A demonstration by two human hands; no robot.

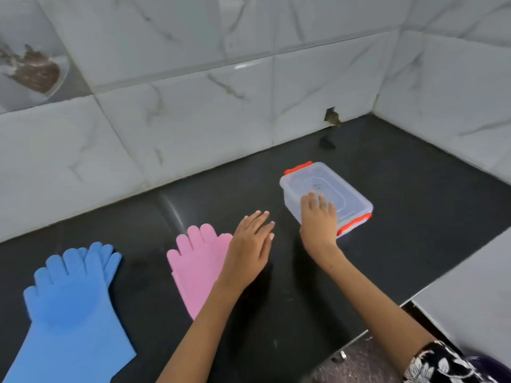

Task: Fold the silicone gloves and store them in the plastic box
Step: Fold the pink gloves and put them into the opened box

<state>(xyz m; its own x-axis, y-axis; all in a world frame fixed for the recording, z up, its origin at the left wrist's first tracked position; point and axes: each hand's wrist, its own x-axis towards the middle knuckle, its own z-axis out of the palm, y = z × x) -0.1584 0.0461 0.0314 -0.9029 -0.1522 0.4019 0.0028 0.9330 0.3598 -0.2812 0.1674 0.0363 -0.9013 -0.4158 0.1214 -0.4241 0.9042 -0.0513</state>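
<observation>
A clear plastic box [345, 194] with its lid on and orange clips at both ends sits on the black counter. My right hand [318, 219] rests palm down on the near part of its lid, fingers spread. A pink silicone glove [196, 261] lies flat, fingers toward the wall. My left hand [250, 247] hovers open over the glove's right edge and hides part of it. A blue silicone glove [69, 308], seemingly a stacked pair, lies flat at the left with its cuff running out of the frame.
The black counter [276, 313] meets white marble-patterned wall tiles [193, 120] at the back and right. A small hole [333, 117] is cut in the tiles near the corner. A grey surface [475, 294] borders the counter's near right edge.
</observation>
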